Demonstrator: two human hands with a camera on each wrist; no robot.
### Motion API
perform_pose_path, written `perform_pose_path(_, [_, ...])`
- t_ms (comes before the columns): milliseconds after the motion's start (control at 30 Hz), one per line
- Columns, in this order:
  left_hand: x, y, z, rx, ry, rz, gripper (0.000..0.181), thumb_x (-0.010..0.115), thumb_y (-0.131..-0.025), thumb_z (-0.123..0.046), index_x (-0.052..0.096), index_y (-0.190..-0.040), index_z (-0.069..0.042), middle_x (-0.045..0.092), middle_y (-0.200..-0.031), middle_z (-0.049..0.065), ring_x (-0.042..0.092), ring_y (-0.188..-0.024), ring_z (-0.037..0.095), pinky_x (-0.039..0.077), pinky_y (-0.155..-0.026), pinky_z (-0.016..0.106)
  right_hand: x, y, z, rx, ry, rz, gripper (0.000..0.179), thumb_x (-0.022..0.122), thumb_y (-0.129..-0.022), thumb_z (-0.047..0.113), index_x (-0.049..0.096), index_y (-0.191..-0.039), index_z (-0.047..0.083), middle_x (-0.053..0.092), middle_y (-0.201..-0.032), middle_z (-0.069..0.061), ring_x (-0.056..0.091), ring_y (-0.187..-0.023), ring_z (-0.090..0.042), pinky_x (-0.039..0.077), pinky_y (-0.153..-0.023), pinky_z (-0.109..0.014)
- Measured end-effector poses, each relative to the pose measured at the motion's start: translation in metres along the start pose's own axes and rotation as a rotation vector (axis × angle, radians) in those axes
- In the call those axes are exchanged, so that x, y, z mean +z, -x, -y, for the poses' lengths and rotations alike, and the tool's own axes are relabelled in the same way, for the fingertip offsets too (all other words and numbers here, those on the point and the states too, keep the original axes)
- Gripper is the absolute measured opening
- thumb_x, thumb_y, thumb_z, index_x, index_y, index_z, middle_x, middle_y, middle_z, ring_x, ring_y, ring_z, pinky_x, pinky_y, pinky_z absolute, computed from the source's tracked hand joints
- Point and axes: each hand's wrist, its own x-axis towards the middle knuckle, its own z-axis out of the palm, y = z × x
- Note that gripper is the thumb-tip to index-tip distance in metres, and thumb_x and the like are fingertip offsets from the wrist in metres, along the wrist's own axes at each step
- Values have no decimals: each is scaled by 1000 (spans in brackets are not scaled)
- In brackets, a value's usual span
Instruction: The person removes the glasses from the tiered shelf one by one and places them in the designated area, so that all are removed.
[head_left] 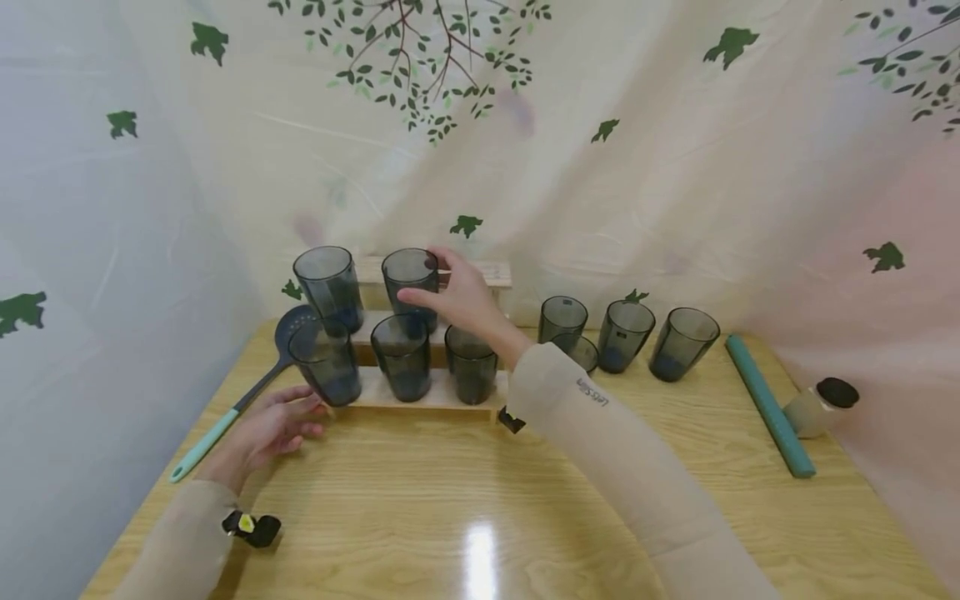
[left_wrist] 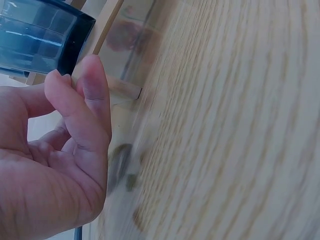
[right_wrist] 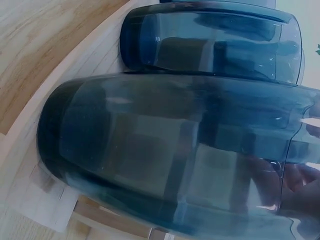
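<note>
A two-tier wooden rack (head_left: pixel 450 386) bears several smoky grey-blue drinking glasses. On its upper tier, my right hand (head_left: pixel 468 296) holds a glass (head_left: pixel 405 279) near the rim, thumb in front and fingers behind. Left of that stands another upper glass (head_left: pixel 327 287). Three glasses line the lower tier: a left one (head_left: pixel 326 367), a middle one (head_left: pixel 402 358) and a right one (head_left: pixel 471 367), partly behind my right wrist. My left hand (head_left: pixel 273 425) is by the rack's left end, fingers loosely bent close to the lower left glass's base (left_wrist: pixel 75 50); whether they touch the rack cannot be told.
Several more glasses (head_left: pixel 626 333) stand on the table right of the rack, one partly behind my right sleeve. A slotted spoon (head_left: pixel 262 383) with a mint handle lies at the left. Rightward are a teal rod (head_left: pixel 768 404) and a black-lidded jar (head_left: pixel 813 410). A printed curtain (head_left: pixel 600 208) hangs behind.
</note>
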Motion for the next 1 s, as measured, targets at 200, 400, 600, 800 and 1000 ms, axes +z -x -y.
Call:
perform_pose_path(200, [0, 1, 2, -13, 4, 3, 56, 57, -106, -23, 28, -148, -1, 68, -103, -4, 70, -77, 10, 52, -54, 19, 1, 2, 1, 32, -29, -3, 86, 86, -82, 40, 43, -152, 11, 58, -136, -4, 59, -123, -20, 53, -94, -33])
perform_pose_path(400, [1, 2, 0, -13, 3, -3, 53, 59, -105, -26, 33, -145, -3, 68, -101, -4, 70, -76, 10, 51, -53, 18, -1, 3, 5, 37, -65, -14, 84, 86, -83, 38, 45, -151, 12, 58, -137, -4, 59, -121, -21, 53, -94, -34])
perform_pose_path(600, [2, 0, -1, -21, 9, -9, 49, 60, -104, -27, 37, -143, -5, 68, -101, -3, 69, -75, 9, 51, -53, 18, -18, 7, 16, 35, -70, -53, 86, 86, -82, 42, 44, -153, 18, 56, -140, 0, 57, -122, -19, 52, -95, -37])
perform_pose_path(800, [2, 0, -1, -18, 2, -7, 52, 60, -105, -27, 36, -144, -4, 67, -101, -3, 69, -76, 9, 51, -53, 18, -48, 16, 34, -24, -52, -77, 88, 87, -81, 41, 44, -154, 17, 56, -139, 2, 57, -123, -16, 54, -90, -36])
perform_pose_path(1000, [2, 0, -1, -21, -4, 3, 63, 58, -105, -27, 25, -152, 0, 65, -106, -2, 69, -78, 10, 51, -54, 18, -89, 35, 48, -80, -133, -109, 83, 86, -84, 32, 44, -153, 17, 56, -137, 2, 58, -119, -15, 54, -85, -36])
